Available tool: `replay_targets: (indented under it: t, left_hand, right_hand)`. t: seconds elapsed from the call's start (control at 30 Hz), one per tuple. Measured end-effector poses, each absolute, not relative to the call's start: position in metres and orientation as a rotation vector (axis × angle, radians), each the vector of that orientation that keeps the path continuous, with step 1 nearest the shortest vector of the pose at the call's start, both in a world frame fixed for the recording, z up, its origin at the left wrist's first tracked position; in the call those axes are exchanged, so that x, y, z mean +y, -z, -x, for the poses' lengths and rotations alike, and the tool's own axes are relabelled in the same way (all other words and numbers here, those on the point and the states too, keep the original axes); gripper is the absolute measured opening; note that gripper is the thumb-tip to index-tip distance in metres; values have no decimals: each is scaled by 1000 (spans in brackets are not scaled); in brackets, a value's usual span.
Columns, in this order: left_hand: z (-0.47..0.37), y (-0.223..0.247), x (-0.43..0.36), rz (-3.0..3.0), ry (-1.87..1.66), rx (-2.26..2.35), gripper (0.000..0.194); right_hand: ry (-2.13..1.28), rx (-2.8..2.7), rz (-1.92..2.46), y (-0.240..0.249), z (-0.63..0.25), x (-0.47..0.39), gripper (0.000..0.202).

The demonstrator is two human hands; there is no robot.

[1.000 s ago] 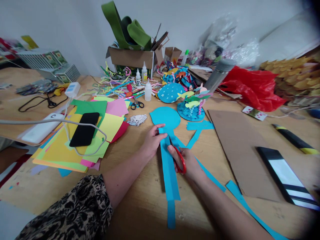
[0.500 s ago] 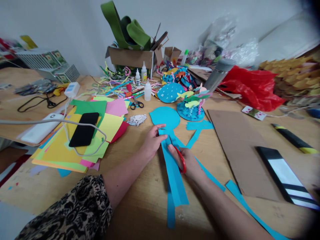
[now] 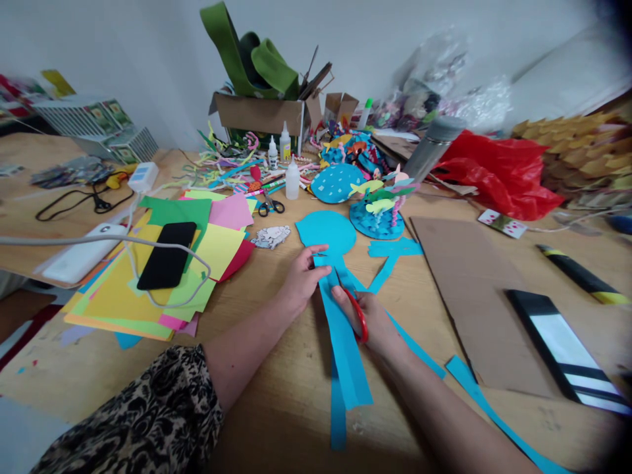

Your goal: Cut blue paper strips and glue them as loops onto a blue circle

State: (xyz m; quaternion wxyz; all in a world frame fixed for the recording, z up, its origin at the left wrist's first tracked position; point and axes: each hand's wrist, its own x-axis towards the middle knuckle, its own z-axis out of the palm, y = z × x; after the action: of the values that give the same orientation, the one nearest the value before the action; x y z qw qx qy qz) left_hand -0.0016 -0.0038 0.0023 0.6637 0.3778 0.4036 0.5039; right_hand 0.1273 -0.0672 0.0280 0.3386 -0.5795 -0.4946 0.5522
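Head camera: the left hand (image 3: 299,280) pinches the upper end of a wide blue paper strip (image 3: 351,368), its grip nearly closed, with the thumb on the strip and the fingers at its far edge. The right hand (image 3: 370,319) curls around the red-handled scissors (image 3: 364,326), its grip closed on them, the thumb lying over the strip; how far the blades stand apart I cannot tell. The strip slants down toward the near side of the bench (image 3: 266,401), between the two forearms, partly over a narrower blue strip (image 3: 338,424).

Just beyond the left fingers lies a round blue paper piece (image 3: 326,230). Right of it are blue offcuts (image 3: 395,249) and, behind them, a paper sea scene (image 3: 378,220) with fish shapes on a blue base. A brown cardboard sheet (image 3: 474,296) lies well to the right, a black-and-yellow utility knife (image 3: 575,270) beyond its edge.

On the left, a black smartphone (image 3: 168,257) rests on a pile of coloured paper (image 3: 123,289), a white cable (image 3: 148,241) crossing it. Farther back are small black-handled scissors (image 3: 271,207), a translucent squeeze bottle (image 3: 292,183), a white-dotted blue disc (image 3: 337,183) and an open cardboard box (image 3: 266,117) holding green material (image 3: 271,69).
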Motion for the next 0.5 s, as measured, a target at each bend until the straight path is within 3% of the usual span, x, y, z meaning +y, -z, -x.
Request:
replay_targets:
  t: [0.5]
  left_hand:
    - [-1,-1,-6,-837,-1105,870,49]
  right_hand:
    - [-1421,-1268,1525,-25,-128,-67,58]
